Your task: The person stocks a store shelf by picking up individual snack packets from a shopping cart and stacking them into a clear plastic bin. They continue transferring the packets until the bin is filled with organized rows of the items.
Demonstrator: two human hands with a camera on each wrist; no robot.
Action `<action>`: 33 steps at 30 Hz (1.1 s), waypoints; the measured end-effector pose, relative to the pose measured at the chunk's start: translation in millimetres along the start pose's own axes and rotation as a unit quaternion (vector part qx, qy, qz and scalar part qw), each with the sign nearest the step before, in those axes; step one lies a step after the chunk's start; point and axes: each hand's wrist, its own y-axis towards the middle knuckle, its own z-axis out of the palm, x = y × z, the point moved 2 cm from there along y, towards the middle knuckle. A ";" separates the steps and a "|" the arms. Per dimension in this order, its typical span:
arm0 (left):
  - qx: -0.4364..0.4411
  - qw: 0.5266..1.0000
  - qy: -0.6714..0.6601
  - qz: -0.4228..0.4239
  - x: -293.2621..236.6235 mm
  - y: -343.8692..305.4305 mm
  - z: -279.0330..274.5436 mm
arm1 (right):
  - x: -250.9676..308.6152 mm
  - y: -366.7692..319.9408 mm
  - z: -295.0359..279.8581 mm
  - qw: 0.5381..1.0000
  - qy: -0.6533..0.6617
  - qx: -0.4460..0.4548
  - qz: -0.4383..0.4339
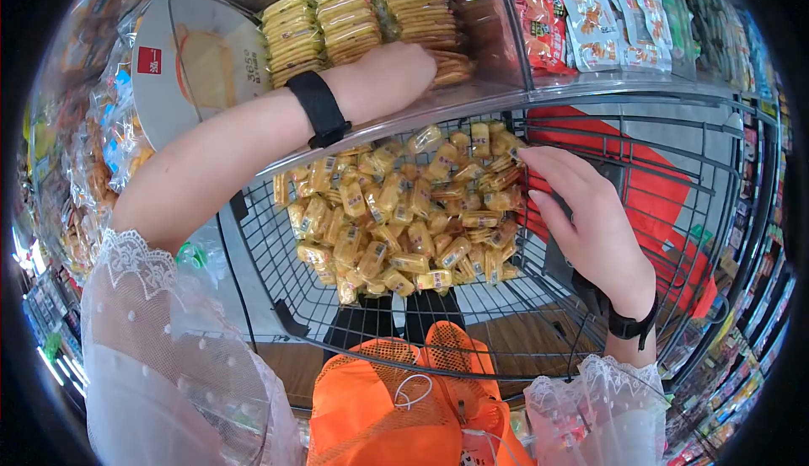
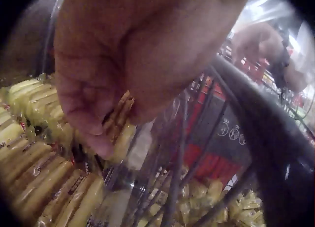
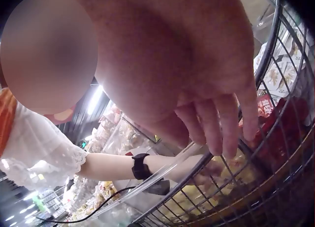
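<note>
My left hand (image 1: 392, 78) reaches over the edge of a clear shelf bin, its fingers curled round a few flat wrapped snacks (image 2: 119, 116). Beside it in the bin stand neat rows of the same yellow wrapped snacks (image 1: 347, 19). In the head view the left fingertips are mostly hidden behind the back of the hand. My right hand (image 1: 581, 213) hovers over the right side of the shopping cart (image 1: 278, 276), fingers loosely extended and holding nothing. Just left of it, a heap of small yellow wrapped snacks (image 1: 404, 213) fills the middle of the cart.
A clear bin wall (image 1: 506, 87) runs between the shelf and the cart. Red packets (image 1: 543, 24) and white packets (image 1: 594, 24) lie in the neighbouring bin. A red panel (image 1: 666, 184) shows at the cart's right. A round white sign (image 1: 168, 28) stands left of the rows.
</note>
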 end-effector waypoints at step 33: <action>0.024 0.988 -0.079 -0.128 17.6 48.0 6.9 | 15.8 7.9 33.4 0.997 0.048 0.040 -0.034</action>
